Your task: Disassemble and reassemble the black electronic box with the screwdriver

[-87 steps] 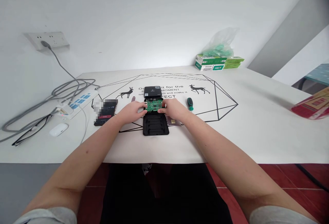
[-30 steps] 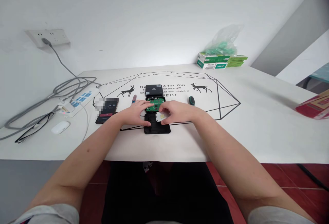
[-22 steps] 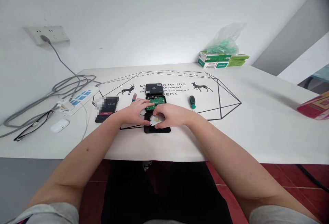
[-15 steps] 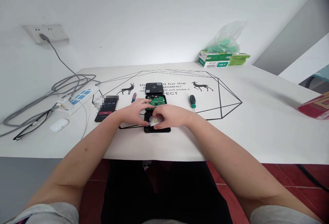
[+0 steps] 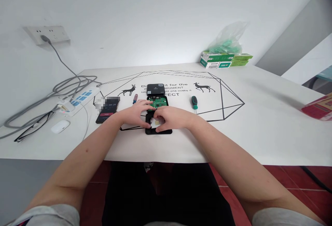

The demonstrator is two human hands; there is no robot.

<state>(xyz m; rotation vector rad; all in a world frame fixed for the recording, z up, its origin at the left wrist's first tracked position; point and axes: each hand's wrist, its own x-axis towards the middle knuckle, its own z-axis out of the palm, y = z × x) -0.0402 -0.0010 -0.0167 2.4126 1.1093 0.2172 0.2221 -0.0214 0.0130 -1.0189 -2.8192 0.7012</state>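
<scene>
A thin whitish plate with a yellow square [image 5: 157, 122] lies over a black casing half [image 5: 162, 132] in front of me. My right hand [image 5: 172, 117] curls over the plate, thumb at its lower edge and fingers at its upper edge. At the left edge of the plate is the thumb of my left hand [image 5: 136, 112]; the other fingers of that hand reach over a green circuit board [image 5: 161, 102]. The board sits in another black casing part just behind the plate. Behind the board stands a black box [image 5: 156, 89] with small labels. My fingers hide part of the plate.
Right of the casing lies a green-and-black screwdriver [image 5: 194, 102]; another screwdriver [image 5: 135, 98] is at left. A phone [image 5: 109, 110], earbud case [image 5: 60, 126], glasses [image 5: 35, 126] and power strip [image 5: 83, 98] with cables occupy the left. Green boxes [image 5: 220, 57] stand at the back.
Both hands stay in nearly the same place, with the right thumb slightly lower. The phone's timer has advanced by one second.
</scene>
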